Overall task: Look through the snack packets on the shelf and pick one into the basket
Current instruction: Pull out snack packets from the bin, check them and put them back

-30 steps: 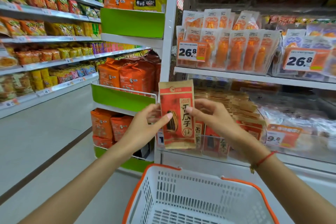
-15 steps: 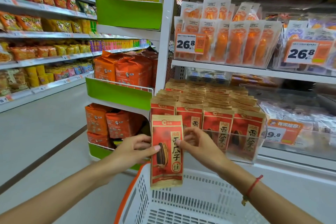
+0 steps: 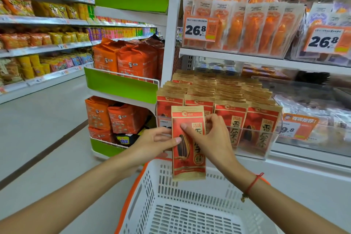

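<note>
A red and tan sunflower seed packet [image 3: 187, 165] hangs upright between both hands, just above the far rim of the white basket [image 3: 190, 218] with orange trim. My left hand [image 3: 152, 142] pinches its left edge with the thumb on the front. My right hand [image 3: 209, 138] grips its right side, fingers over the print. Behind the hands, rows of the same packets [image 3: 228, 100] stand in a clear shelf tray. The basket's inside shows nothing in it.
Orange snack packs [image 3: 252, 26] with 26.8 price tags fill the shelf above. A green end rack [image 3: 121, 85] holds orange panda bags at left. A long snack aisle [image 3: 38, 34] runs along the far left, with grey floor [image 3: 47, 138] between.
The packet has come down from chest height in front of the shelf to just above the basket's rim, still held in both hands. The shelf rows behind it are now uncovered.
</note>
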The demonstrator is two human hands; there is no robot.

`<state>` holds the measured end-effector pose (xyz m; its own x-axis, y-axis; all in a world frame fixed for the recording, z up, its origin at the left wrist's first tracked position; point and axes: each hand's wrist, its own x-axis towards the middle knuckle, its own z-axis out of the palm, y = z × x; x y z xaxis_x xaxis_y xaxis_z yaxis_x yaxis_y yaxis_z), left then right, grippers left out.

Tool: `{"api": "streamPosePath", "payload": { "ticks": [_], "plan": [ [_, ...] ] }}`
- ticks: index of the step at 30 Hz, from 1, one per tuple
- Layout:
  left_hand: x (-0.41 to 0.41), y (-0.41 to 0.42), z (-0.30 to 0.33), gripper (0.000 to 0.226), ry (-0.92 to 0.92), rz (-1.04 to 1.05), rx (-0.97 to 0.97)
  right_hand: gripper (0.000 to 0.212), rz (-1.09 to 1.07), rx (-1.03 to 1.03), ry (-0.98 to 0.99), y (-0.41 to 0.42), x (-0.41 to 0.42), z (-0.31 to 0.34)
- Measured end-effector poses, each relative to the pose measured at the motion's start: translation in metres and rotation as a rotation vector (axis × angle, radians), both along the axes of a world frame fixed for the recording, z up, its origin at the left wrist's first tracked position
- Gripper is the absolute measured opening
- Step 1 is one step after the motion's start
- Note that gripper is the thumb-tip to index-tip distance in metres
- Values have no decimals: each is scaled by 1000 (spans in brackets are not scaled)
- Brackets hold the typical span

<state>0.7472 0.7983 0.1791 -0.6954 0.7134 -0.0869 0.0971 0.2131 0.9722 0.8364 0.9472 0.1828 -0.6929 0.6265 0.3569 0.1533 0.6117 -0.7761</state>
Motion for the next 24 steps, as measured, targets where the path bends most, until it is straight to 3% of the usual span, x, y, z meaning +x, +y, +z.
{"api": "streamPosePath", "payload": {
  "ticks": [9,14,19,24],
  "plan": [
    [-1,0,1,42,-54,-18,-9,25,124,-150,57,21,9,4],
    [-1,1,0,38,-84,-39,25,23,92,-70,107,21,10,3],
    [-4,2,4,37,-84,29,100,21,100,210,31,13,14,4],
    [-7,-1,7,36,-94,109,156,35,306,102,-10,12,13,4]
  ]
}}
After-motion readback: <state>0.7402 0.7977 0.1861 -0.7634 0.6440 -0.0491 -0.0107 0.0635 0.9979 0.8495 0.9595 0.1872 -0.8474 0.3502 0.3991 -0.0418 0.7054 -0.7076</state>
